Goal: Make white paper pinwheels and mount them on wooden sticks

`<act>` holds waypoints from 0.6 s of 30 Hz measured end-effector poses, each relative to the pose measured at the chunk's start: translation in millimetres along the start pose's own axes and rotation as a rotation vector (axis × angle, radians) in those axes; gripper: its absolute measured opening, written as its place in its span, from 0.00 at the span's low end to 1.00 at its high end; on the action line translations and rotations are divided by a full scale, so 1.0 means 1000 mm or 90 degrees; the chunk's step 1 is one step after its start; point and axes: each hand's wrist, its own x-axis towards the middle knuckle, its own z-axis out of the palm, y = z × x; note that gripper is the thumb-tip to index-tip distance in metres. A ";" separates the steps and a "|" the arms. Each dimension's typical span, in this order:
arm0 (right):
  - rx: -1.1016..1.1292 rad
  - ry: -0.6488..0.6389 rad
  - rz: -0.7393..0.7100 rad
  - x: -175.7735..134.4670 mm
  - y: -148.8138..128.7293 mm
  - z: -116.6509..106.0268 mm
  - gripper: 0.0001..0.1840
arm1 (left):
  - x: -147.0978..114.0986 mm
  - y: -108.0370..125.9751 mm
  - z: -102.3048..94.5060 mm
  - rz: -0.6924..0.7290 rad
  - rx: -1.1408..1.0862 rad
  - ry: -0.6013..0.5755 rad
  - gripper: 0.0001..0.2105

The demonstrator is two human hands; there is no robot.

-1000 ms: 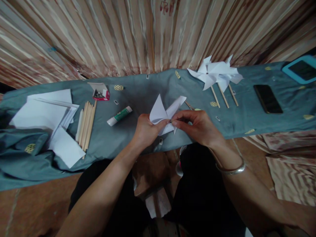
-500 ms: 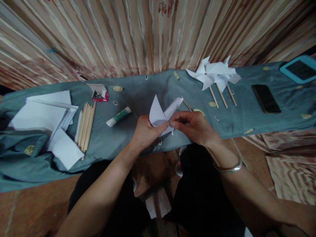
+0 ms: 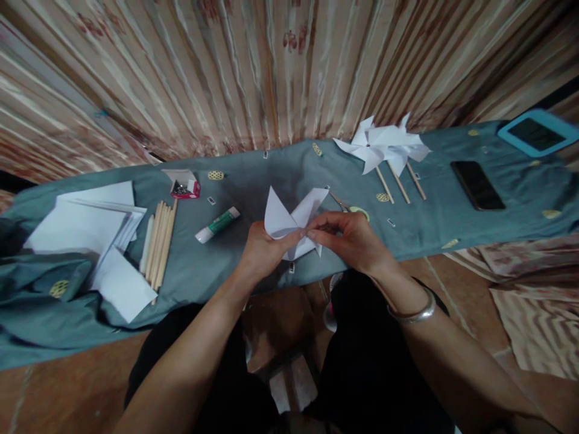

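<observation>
A white paper pinwheel [image 3: 280,214] with folded blades is held over the near edge of the cloth-covered table. My left hand [image 3: 266,250] grips it from the left, thumb pressed near its centre. From the right, my right hand [image 3: 350,238] pinches at the same centre with thumb and forefinger; any small thing between those fingertips is hidden. Just beyond my right hand lie scissors [image 3: 359,212] with pale green handles, partly covered. A green and white glue stick [image 3: 218,225] rests to the left of my left hand.
Leftward are wooden sticks [image 3: 160,244], an open small box [image 3: 184,185] of metal pins and white paper sheets [image 3: 85,226]. Finished pinwheels [image 3: 380,144] on sticks lie at the back right, near a black phone [image 3: 477,185] and a blue-framed tablet [image 3: 538,132]. A striped curtain [image 3: 253,72] hangs behind.
The view has tilted slightly, so the table appears lower. Both hands stay on the pinwheel, and its blades look a little more spread with more of the lower part showing.
</observation>
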 end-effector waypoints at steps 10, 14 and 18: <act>-0.127 0.123 -0.052 -0.005 -0.003 0.009 0.04 | 0.004 -0.002 0.002 -0.040 -0.036 0.028 0.14; -0.129 0.215 -0.089 -0.005 -0.005 0.003 0.06 | 0.004 0.001 0.004 -0.065 -0.104 0.070 0.15; -0.020 0.327 -0.054 0.002 0.003 -0.008 0.23 | 0.005 0.004 0.005 -0.088 -0.171 0.087 0.16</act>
